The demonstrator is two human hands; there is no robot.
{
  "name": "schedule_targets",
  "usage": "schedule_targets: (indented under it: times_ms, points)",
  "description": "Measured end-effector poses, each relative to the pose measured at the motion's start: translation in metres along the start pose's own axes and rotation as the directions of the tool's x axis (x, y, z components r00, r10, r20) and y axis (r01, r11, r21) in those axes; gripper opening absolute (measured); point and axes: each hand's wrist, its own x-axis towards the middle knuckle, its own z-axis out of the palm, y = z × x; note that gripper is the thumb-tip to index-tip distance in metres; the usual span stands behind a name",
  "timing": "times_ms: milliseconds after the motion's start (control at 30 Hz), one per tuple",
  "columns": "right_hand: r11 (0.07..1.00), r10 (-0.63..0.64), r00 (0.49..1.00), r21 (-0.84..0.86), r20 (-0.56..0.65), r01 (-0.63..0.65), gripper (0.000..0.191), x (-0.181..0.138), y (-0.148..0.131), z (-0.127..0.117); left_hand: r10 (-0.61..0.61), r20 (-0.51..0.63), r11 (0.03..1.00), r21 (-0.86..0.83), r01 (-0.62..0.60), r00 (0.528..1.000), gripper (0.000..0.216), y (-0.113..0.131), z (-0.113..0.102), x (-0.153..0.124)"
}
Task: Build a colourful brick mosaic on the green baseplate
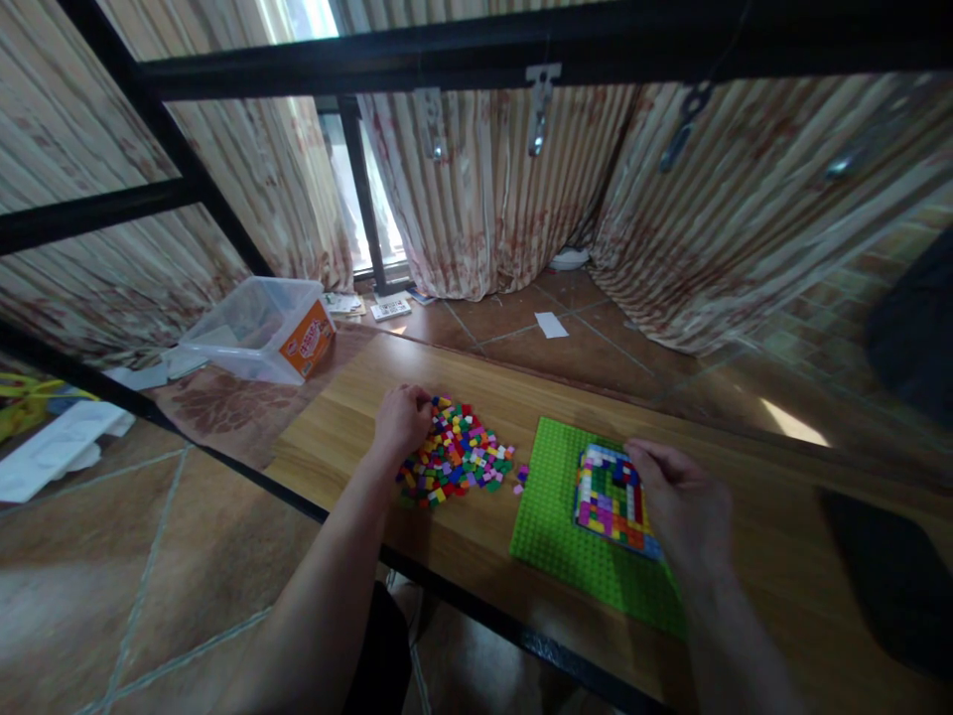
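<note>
My left hand (403, 422) rests at the left edge of a pile of small multicoloured toy bricks (466, 452), its fingers curled together down at the bricks. Whatever lies between those fingertips is hidden. Over the right side of a green studded baseplate (551, 536) is my right hand (681, 492), thumb and fingers pinched close to the upper right corner of a patch of coloured bricks (607, 501). This patch sits on the baseplate, tightly packed, with a few darker gaps near its top. Anything in the right pinch is too small to make out.
The bricks and baseplate lie on a narrow wooden table (349, 382). A dark flat object (889, 576) lies at its right end. Beyond the left end stands a clear plastic bin (253, 333) on the floor. Black metal bars (462, 60) cross overhead, before striped curtains (491, 199).
</note>
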Motion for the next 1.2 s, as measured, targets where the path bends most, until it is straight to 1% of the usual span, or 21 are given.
schedule_targets:
  times_ms: [200,300,367,467,567,633,667,733,767,833,867,900,967,1033,1100,1200]
  points:
    - [1.0,-0.016,1.0,-0.001,0.003,0.016,0.033,-0.001,-0.001,-0.001,0.007,-0.02,1.0,0.018,-0.007,1.0,0.032,0.005,0.002,-0.001]
    - [1.0,-0.01,1.0,-0.008,0.01,0.01,0.034,-0.001,0.0,-0.001,0.027,-0.01,0.999,0.048,-0.027,1.0,0.028,0.009,0.004,-0.001]
    - [1.0,-0.009,1.0,-0.011,0.008,0.009,0.035,-0.001,0.001,0.0,0.023,-0.01,0.999,0.037,-0.023,1.0,0.025,0.011,0.005,-0.001]
    - [1.0,-0.015,1.0,-0.014,0.022,0.015,0.035,0.0,0.001,0.0,-0.006,-0.022,1.0,-0.022,0.006,1.0,0.021,0.011,0.002,0.001]
    - [1.0,-0.01,1.0,-0.017,0.026,0.01,0.032,0.0,-0.002,-0.001,-0.043,-0.05,0.985,-0.171,0.034,0.998,0.021,0.011,-0.005,0.0]
    - [0.999,-0.05,0.999,-0.021,-0.009,0.05,0.031,-0.002,-0.008,-0.002,-0.032,-0.024,0.942,-0.336,0.022,0.999,0.023,0.015,-0.01,-0.004]
    - [0.996,-0.083,0.996,-0.025,-0.029,0.082,0.03,-0.004,-0.012,-0.003,-0.003,0.007,0.903,-0.43,0.006,1.0,0.023,0.019,-0.012,-0.008]
    - [0.989,-0.149,0.988,-0.026,-0.044,0.148,0.03,-0.011,-0.021,-0.001,0.097,0.081,0.788,-0.615,-0.027,0.992,0.022,0.033,-0.012,-0.018]
    - [0.986,-0.167,0.986,-0.008,-0.03,0.166,0.031,-0.016,-0.027,0.002,0.148,0.109,0.717,-0.697,-0.031,0.983,0.021,0.042,-0.011,-0.024]
    - [0.977,-0.186,0.981,0.111,0.049,0.18,0.03,-0.026,-0.038,0.009,0.244,0.157,0.577,-0.816,-0.013,0.957,0.019,0.062,-0.006,-0.038]
    - [0.967,-0.196,0.975,0.185,0.101,0.175,0.03,-0.031,-0.043,0.014,0.277,0.161,0.524,-0.852,-0.008,0.947,0.018,0.072,-0.004,-0.045]
    - [0.956,-0.206,0.967,0.243,0.148,0.166,0.029,-0.036,-0.047,0.02,0.323,0.19,0.493,-0.87,0.006,0.927,0.017,0.081,-0.001,-0.052]
    - [0.937,-0.19,0.962,0.329,0.194,0.119,0.026,-0.043,-0.053,0.029,0.389,0.234,0.467,-0.884,0.028,0.891,0.017,0.095,0.003,-0.063]
    - [0.917,-0.177,0.958,0.39,0.225,0.077,0.023,-0.045,-0.055,0.035,0.42,0.282,0.462,-0.885,0.065,0.863,0.019,0.103,0.006,-0.071]
    - [0.906,-0.164,0.958,0.42,0.236,0.052,0.022,-0.045,-0.054,0.038,0.426,0.306,0.455,-0.886,0.091,0.851,0.021,0.106,0.009,-0.074]
    - [0.908,-0.15,0.96,0.417,0.235,0.039,0.023,-0.044,-0.051,0.037,0.441,0.292,0.444,-0.893,0.077,0.849,0.023,0.106,0.014,-0.074]
